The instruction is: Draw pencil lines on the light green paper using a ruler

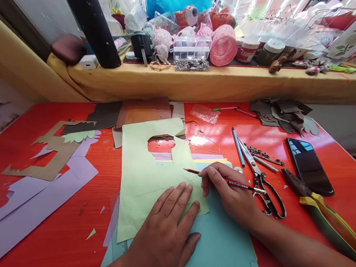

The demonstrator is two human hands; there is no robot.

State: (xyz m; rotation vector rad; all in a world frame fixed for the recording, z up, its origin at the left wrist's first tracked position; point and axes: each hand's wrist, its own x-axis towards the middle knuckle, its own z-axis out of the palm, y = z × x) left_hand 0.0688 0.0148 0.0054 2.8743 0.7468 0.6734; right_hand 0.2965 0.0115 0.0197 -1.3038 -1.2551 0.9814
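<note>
A pale green sheet of paper (136, 162) with a ragged hole cut through its upper part lies in front of me. My left hand (170, 222) rests flat on its lower edge, fingers spread. Between the fingers of my right hand (225, 183) is a dark pencil (237, 183), its tip just above or on the green sheet; contact is hard to tell. A faint drawn line runs left of my left fingertips. Blue paper (226, 242) lies under both hands. Close to my right hand are scissors (257, 176) and a blue pen (238, 146).
Cut lilac paper (62, 207) and a brown paper offcut (48, 162) lie at left. Pliers (317, 204), a phone (308, 165) and dark cut pieces (283, 113) are at right. A crowded ledge (123, 86) with jars and boxes runs along the back.
</note>
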